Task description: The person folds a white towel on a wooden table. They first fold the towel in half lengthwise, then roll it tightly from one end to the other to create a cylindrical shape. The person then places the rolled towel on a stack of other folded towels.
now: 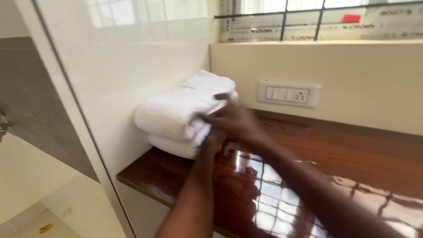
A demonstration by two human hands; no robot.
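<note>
bright daylight enters through the barred window [326, 17] at the upper right. its grid shows as hard glare on the glossy wooden counter [282, 194] at lower centre. the hands and forearms are motion-blurred, and the left edge looks soft.

two bare hands meet at a stack of folded white towels [178, 117] on a glossy reddish-brown wooden counter [308, 176]. the right hand [235, 121] lies over the upper towel's front edge, while the left hand [214, 142] presses at the lower towel. the stack sits against a white wall panel [132, 66]; a white switch plate [288, 93] hangs nearby beneath a barred window [317, 17].
</note>
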